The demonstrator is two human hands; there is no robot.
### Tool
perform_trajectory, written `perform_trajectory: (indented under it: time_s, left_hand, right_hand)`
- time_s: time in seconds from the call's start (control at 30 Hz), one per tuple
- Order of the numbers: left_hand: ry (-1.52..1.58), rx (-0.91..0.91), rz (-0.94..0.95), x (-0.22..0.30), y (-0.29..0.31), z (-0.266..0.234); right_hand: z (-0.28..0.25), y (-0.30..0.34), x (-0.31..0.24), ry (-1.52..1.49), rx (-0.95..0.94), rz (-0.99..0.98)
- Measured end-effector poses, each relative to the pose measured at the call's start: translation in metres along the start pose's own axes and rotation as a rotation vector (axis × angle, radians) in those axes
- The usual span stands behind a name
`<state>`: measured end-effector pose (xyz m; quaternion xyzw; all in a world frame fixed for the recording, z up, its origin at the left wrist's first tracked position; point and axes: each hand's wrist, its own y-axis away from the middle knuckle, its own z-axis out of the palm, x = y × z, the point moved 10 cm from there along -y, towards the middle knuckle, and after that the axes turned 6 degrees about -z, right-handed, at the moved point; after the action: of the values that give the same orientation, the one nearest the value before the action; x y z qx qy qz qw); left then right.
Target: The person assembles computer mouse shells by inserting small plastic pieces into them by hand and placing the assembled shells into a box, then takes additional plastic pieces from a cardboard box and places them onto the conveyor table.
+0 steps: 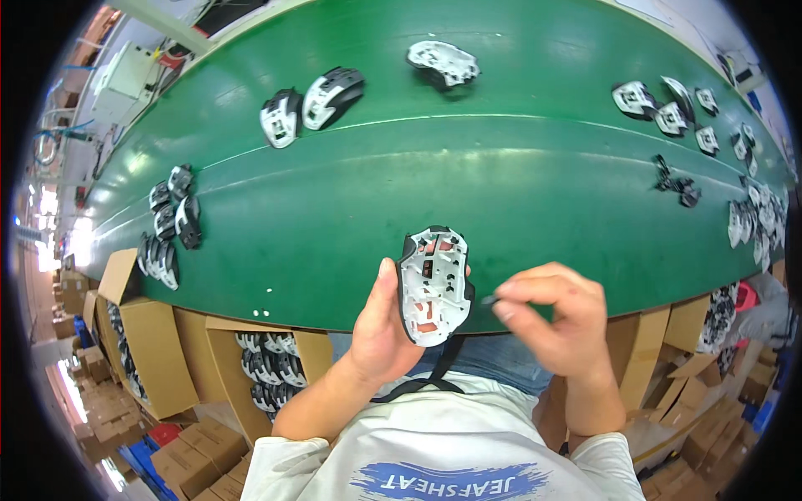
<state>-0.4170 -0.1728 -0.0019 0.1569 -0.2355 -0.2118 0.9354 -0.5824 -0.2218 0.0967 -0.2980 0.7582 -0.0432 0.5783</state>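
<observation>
My left hand (380, 334) holds a black-and-white mouse shell (434, 288), its hollow inner side facing up. Ribs, posts and small black pieces show inside it, and skin shows through its openings. The left thumb lies along the shell's left edge, and the other fingers are mostly hidden beneath. Just right of the shell, my right hand (555, 317) pinches a small dark part (490, 301) between thumb and forefinger. That part is apart from the shell and too small to make out exactly.
The green bench (334, 200) carries more shells: a pair (332, 96) and an upturned one (443, 64) farther back, with piles at left (171, 217) and right (756, 221). Small black parts (677, 181) lie right. Below the bench edge stand cardboard boxes (163, 359) holding shells.
</observation>
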Motion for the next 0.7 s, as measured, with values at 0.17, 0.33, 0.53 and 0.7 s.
perform_trajectory:
  time_s: [0.17,0.33,0.53,0.7]
  left_hand:
    - [-0.220,-0.041,0.006,-0.026,0.002,0.019]
    - [-0.227,0.015,0.004,-0.036,0.006,0.019]
    - [-0.250,-0.001,-0.003,-0.044,0.008,0.022]
    - [-0.384,-0.002,-0.004,-0.046,0.005,0.021]
  right_hand:
    - [0.014,0.005,-0.015,0.107,0.134,-0.088]
    - [0.016,0.019,-0.025,0.360,0.166,-0.197]
    - [0.011,0.024,-0.016,0.320,0.126,-0.121]
    - [0.020,0.020,-0.010,0.385,0.055,-0.057]
